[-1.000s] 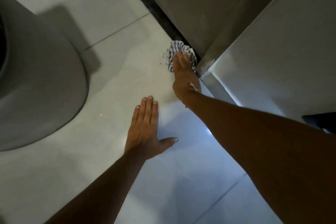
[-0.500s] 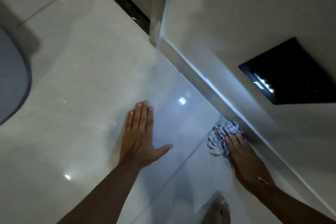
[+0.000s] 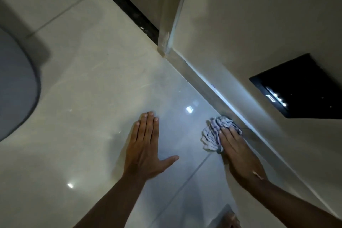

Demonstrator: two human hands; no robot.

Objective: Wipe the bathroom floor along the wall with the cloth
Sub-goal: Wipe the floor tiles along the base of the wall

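One view only, from a camera worn on the person's head. It looks steeply down and forward, close above the glossy tiled floor (image 3: 88, 87). The wall (image 3: 259, 20) and its base run diagonally from upper centre to lower right, so the view is rotated against the room. Both forearms enter from the bottom edge. A grey curved fixture (image 3: 16, 87) is cut off at the left edge. No second view shares the scene.
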